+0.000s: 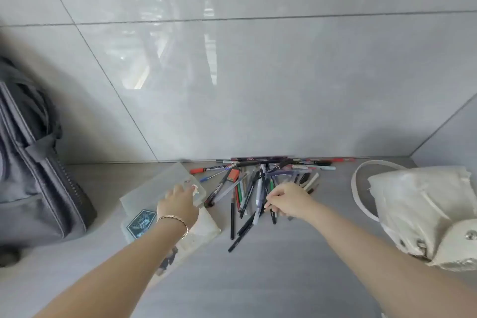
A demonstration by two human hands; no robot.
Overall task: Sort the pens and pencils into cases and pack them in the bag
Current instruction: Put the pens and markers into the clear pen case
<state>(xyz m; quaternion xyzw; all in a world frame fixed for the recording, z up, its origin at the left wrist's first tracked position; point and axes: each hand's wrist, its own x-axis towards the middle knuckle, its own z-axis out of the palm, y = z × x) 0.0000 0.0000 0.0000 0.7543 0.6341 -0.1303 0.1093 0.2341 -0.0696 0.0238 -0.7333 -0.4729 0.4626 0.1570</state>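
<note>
Near the back edge of the surface (258, 279), by the tiled wall (258, 85), the left hand (178, 205) lies flat, fingers relaxed, on the translucent case (160, 186). The right hand (290, 201) pinches a dark pen (273, 217) in the pile of pens and pencils (247, 183), whose long axes mostly fan front to back. A grey bag (33, 162) stands at the left edge and a cream bag (426, 214) at the right.

Gloss, matt, plastic, cloth

The wall tiles (258, 85) are smooth and glossy, the countertop (271, 279) matt; the case (154, 188) is frosted translucent plastic, the pens (258, 188) shiny plastic, the grey bag (31, 188) matt cloth, the cream bag (426, 209) creased leather-like material with a metal snap (470, 235).
</note>
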